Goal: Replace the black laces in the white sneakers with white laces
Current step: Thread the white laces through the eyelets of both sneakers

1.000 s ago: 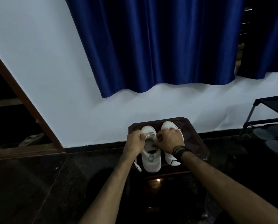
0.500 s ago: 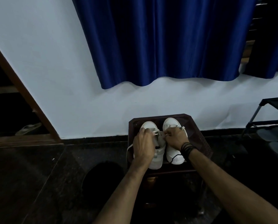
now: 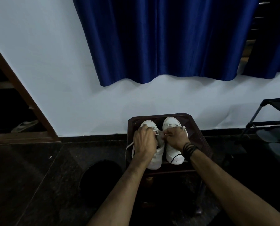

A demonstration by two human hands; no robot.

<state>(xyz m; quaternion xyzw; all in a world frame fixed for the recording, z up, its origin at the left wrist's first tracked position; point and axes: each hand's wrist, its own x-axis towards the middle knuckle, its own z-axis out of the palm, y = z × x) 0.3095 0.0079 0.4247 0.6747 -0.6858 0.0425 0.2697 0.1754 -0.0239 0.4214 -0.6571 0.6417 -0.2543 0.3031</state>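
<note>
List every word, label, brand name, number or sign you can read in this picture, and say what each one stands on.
None can be read.
The two white sneakers on the dark stool show no legible logo or print; the view is dim and the hands cover much of them.
The blue curtain, the wall and the black wristbands carry no visible writing.
</note>
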